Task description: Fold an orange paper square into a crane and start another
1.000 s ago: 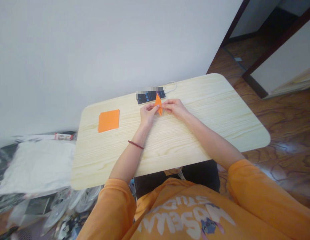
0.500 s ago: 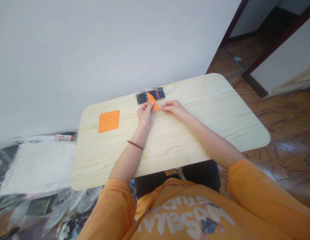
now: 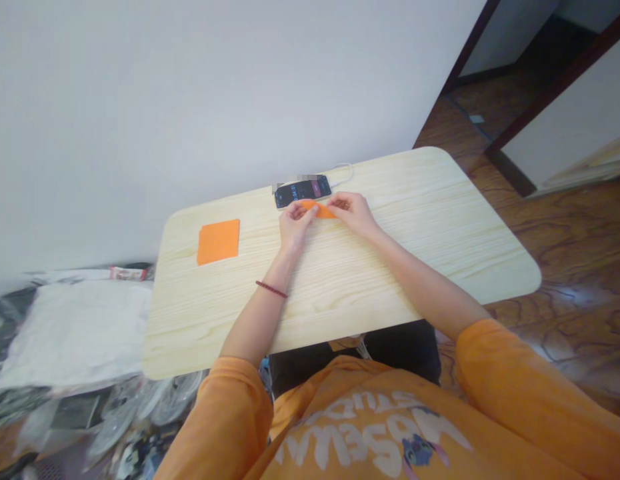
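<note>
A small piece of folded orange paper [image 3: 324,211] is stretched between my two hands, a little above the table. My left hand [image 3: 294,225] pinches its left part, with the thumb on top. On the right end, the thumb and fingers of my right hand [image 3: 354,212] are closed. My fingers cover both ends of the paper, so its full shape is hidden. Just behind the hands lies a phone [image 3: 295,193] with its screen lit.
A stack of square orange paper [image 3: 219,242] lies on the left of the pale wooden table [image 3: 370,287]. From the phone a white cable [image 3: 344,175] runs to the right. The wall [image 3: 215,100] stands right behind the table. White bedding [image 3: 80,333] is at the left.
The folded paper has turned from pointing up and away to lying crosswise and lower. My right hand has closed in on its right end, where before it was apart from it.
</note>
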`<action>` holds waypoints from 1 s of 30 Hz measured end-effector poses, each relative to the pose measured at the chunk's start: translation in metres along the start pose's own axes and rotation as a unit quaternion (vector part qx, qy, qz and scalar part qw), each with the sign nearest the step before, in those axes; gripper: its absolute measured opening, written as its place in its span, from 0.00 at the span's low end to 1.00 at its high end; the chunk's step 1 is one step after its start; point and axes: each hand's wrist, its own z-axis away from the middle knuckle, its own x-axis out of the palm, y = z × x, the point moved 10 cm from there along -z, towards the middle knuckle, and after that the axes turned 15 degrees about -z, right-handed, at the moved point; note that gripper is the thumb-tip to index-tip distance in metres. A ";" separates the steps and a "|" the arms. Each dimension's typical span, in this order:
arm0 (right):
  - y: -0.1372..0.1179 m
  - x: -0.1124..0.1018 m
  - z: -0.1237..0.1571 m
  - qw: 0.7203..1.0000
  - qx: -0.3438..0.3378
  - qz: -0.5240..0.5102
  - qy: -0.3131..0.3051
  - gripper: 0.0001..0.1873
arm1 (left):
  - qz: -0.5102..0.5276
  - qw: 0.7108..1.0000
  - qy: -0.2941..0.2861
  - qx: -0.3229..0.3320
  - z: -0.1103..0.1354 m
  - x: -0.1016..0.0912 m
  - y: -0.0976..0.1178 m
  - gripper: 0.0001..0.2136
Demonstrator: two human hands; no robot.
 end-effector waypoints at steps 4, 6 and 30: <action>-0.010 -0.003 -0.001 0.992 -0.044 0.119 -0.022 0.03 | -0.024 0.999 -0.011 0.021 0.000 0.001 0.001 0.09; -0.014 -0.003 -0.001 0.985 -0.065 0.161 -0.023 0.03 | -0.043 0.999 -0.018 0.027 0.000 0.003 0.001 0.06; 0.013 -0.016 -0.011 0.997 -0.003 0.064 -0.046 0.05 | -0.069 0.988 -0.136 -0.008 0.004 0.020 -0.002 0.10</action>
